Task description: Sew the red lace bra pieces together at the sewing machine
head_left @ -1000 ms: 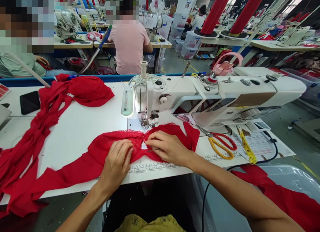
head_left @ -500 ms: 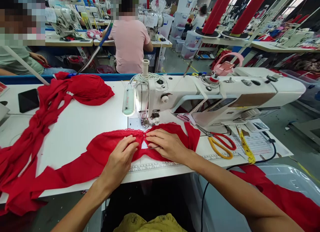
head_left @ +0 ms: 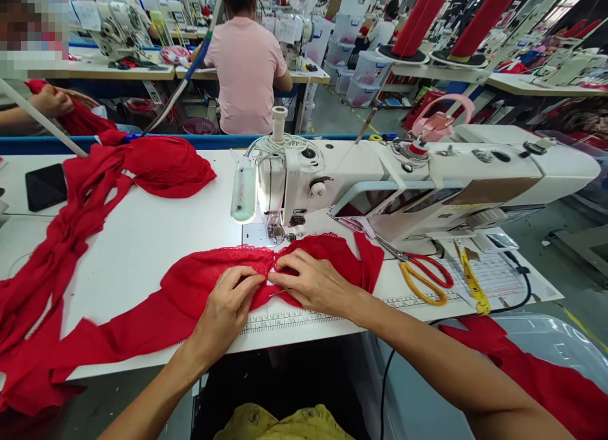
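Note:
A red lace garment (head_left: 190, 282) lies flat on the white table in front of the sewing machine (head_left: 380, 174). My left hand (head_left: 228, 307) rests on it left of the centre seam, its fingertips pinching the cloth. My right hand (head_left: 313, 282) lies just right of the seam, fingers pressed on the fabric, with a thin metal tool (head_left: 278, 292) poking out beneath them. Both hands meet a little in front of the needle and presser foot (head_left: 275, 231).
Scissors with red and yellow handles (head_left: 422, 278) and a yellow tape measure (head_left: 472, 278) lie to the right. A heap of red fabric (head_left: 95, 193) and a dark phone (head_left: 45, 185) lie to the left. A clear bin (head_left: 546, 358) stands at lower right. Other people work behind.
Both hands have shifted slightly on the garment's centre seam, fingertips drawn closer together. The view has tilted down a little. A person at far left now holds red cloth.

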